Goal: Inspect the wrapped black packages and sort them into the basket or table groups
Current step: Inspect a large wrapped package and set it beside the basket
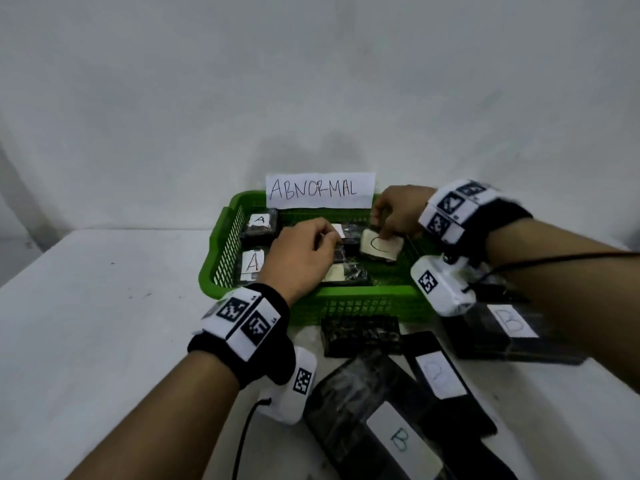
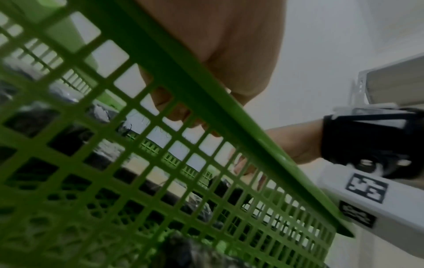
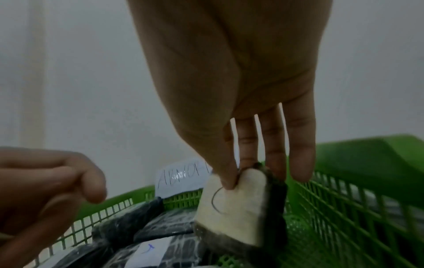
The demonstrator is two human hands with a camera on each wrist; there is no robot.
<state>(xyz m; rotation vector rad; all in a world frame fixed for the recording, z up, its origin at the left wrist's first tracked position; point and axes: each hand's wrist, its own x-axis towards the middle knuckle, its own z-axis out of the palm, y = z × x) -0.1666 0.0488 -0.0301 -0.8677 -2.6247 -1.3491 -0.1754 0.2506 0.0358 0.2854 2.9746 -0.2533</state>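
A green mesh basket (image 1: 311, 293) with an "ABNORMAL" sign (image 1: 320, 190) holds several wrapped black packages. My right hand (image 1: 381, 231) pinches the top edge of a package with a white label marked C (image 1: 381, 247) and holds it tilted at the basket's right side. The right wrist view shows thumb and fingers clamped on that C package (image 3: 231, 214). My left hand (image 1: 325, 234) hovers over the basket's middle, its fingers loosely curled with nothing seen between them in the right wrist view (image 3: 87, 190). Two packages marked A (image 1: 259, 225) (image 1: 252, 265) lie at the basket's left.
On the table in front of the basket lie more black packages: two marked B (image 1: 398, 436) (image 1: 512, 323), a slim labelled one (image 1: 438, 375) and an unlabelled one (image 1: 362, 334). The white table (image 1: 104, 306) stretches left of the basket. A wall stands behind.
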